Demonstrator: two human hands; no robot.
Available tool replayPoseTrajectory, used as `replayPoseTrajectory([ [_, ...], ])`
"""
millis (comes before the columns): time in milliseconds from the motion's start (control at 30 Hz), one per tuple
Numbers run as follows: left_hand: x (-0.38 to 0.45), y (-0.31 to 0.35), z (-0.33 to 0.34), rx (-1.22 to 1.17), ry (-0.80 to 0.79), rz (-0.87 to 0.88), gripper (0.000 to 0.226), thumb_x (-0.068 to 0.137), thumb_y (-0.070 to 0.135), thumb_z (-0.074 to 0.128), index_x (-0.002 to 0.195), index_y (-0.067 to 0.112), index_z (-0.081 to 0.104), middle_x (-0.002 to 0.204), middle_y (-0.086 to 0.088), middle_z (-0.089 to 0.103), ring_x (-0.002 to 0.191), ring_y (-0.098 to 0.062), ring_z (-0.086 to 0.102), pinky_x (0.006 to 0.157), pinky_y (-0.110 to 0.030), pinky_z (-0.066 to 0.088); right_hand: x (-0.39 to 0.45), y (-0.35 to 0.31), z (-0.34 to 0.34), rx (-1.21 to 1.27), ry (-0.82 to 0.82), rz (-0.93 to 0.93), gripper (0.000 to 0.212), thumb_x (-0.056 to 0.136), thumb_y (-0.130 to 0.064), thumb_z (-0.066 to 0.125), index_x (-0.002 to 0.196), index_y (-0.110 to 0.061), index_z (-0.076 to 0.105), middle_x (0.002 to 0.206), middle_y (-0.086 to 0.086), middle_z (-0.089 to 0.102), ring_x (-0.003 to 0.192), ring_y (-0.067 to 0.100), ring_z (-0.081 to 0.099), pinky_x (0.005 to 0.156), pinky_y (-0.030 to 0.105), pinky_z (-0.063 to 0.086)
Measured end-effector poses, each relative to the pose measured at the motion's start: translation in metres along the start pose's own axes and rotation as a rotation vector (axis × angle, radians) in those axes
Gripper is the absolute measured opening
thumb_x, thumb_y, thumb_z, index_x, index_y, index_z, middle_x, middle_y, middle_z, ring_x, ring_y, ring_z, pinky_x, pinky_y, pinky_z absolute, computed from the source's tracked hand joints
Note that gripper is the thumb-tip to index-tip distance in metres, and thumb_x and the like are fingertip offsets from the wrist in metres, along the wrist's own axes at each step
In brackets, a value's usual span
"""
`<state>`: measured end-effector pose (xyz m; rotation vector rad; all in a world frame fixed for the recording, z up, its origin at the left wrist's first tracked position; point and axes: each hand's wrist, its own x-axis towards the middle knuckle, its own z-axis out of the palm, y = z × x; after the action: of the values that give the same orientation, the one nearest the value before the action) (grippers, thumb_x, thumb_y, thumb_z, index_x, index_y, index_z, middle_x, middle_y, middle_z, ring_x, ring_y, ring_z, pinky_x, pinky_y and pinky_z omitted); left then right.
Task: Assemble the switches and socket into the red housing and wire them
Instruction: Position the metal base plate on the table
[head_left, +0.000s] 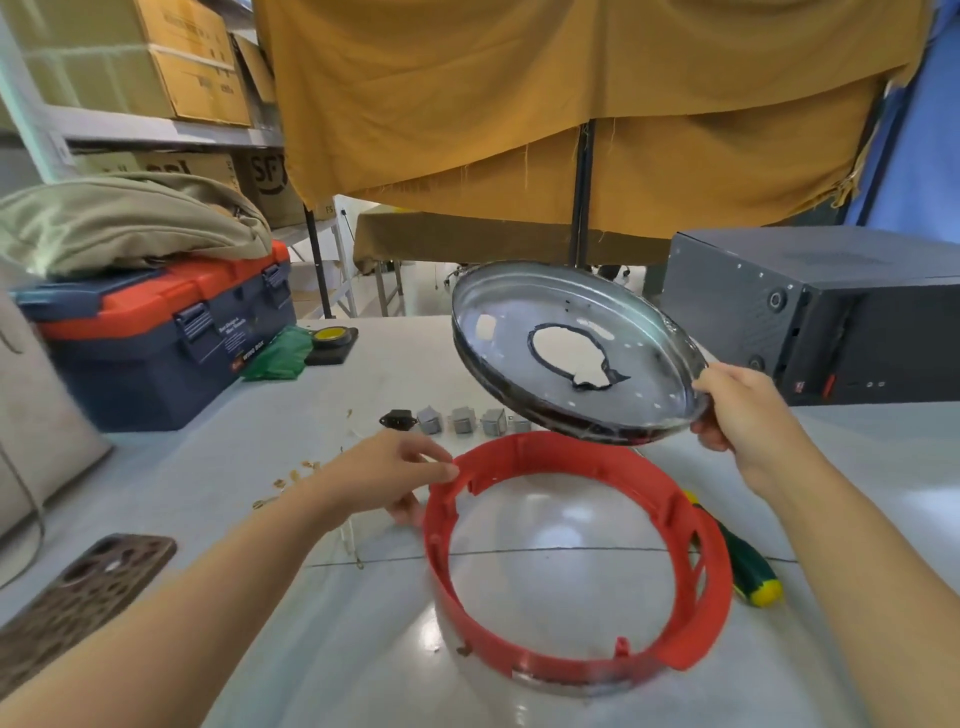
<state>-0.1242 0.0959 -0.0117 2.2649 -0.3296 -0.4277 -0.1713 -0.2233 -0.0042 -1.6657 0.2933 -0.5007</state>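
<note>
The red ring-shaped housing (701, 540) lies flat on the white table in front of me. My left hand (395, 470) pinches its left rim between thumb and fingers. My right hand (737, 410) grips the right edge of a round metal plate (509, 332) with a central hole, held tilted above the back of the housing. Behind the housing stand a black socket (397, 418) and three grey switches (430, 420) (461, 420) (493, 422) in a row; a further small part beside them is half hidden by the plate.
A green-and-yellow screwdriver (748, 566) lies right of the housing. A blue-and-orange toolbox (156, 338) with cloth on top stands at the back left, a dark grey case (810, 317) at the back right. A perforated brown object (78, 608) lies front left. Small brass bits (291, 480) lie scattered.
</note>
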Motion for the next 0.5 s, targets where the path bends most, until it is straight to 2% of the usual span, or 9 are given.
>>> replayPoseTrajectory([
  [133, 0.006, 0.0, 0.01, -0.07, -0.009, -0.001, 0.02, 0.088, 0.017, 0.061, 0.107, 0.021, 0.065, 0.089, -0.003, 0.074, 0.062, -0.021, 0.065, 0.061, -0.03, 0.057, -0.011, -0.004, -0.001, -0.009, 0.026, -0.004, 0.033, 0.081, -0.002, 0.038, 0.053, -0.017, 0.03, 0.038, -0.009, 0.032, 0.032, 0.003, 0.029, 0.034, 0.018, 0.021],
  [233, 0.008, -0.005, 0.013, -0.082, 0.067, 0.023, 0.022, 0.084, 0.007, 0.058, 0.102, 0.016, 0.067, 0.084, -0.012, 0.074, 0.065, -0.026, 0.066, 0.068, -0.039, 0.057, -0.017, -0.008, -0.001, -0.039, 0.005, -0.013, 0.039, 0.08, -0.001, 0.039, 0.049, -0.021, 0.027, 0.041, -0.01, 0.028, 0.033, 0.003, 0.025, 0.034, 0.017, 0.021],
  [300, 0.008, -0.008, 0.013, -0.128, 0.111, 0.015, 0.023, 0.082, 0.003, 0.056, 0.102, 0.01, 0.065, 0.083, -0.016, 0.073, 0.06, -0.025, 0.065, 0.062, -0.036, 0.056, -0.019, -0.009, -0.003, -0.073, -0.022, -0.024, 0.04, 0.081, 0.0, 0.039, 0.049, -0.022, 0.027, 0.042, -0.009, 0.027, 0.034, 0.004, 0.024, 0.033, 0.016, 0.021],
  [400, 0.006, -0.014, 0.011, -0.277, 0.062, -0.013, 0.023, 0.085, -0.003, 0.048, 0.106, 0.004, 0.056, 0.078, -0.02, 0.072, 0.051, -0.024, 0.066, 0.049, -0.027, 0.055, -0.021, -0.008, -0.004, -0.13, -0.076, -0.02, 0.03, 0.083, -0.001, 0.04, 0.057, -0.017, 0.033, 0.046, -0.006, 0.028, 0.036, 0.005, 0.025, 0.034, 0.016, 0.022],
  [500, 0.004, -0.019, 0.006, -0.344, 0.034, -0.026, 0.023, 0.086, -0.003, 0.049, 0.108, 0.005, 0.053, 0.08, -0.02, 0.072, 0.053, -0.026, 0.067, 0.05, -0.027, 0.055, -0.02, -0.006, -0.004, -0.191, -0.127, -0.01, 0.03, 0.083, -0.001, 0.039, 0.058, -0.016, 0.033, 0.045, -0.006, 0.029, 0.035, 0.006, 0.026, 0.035, 0.016, 0.021],
])
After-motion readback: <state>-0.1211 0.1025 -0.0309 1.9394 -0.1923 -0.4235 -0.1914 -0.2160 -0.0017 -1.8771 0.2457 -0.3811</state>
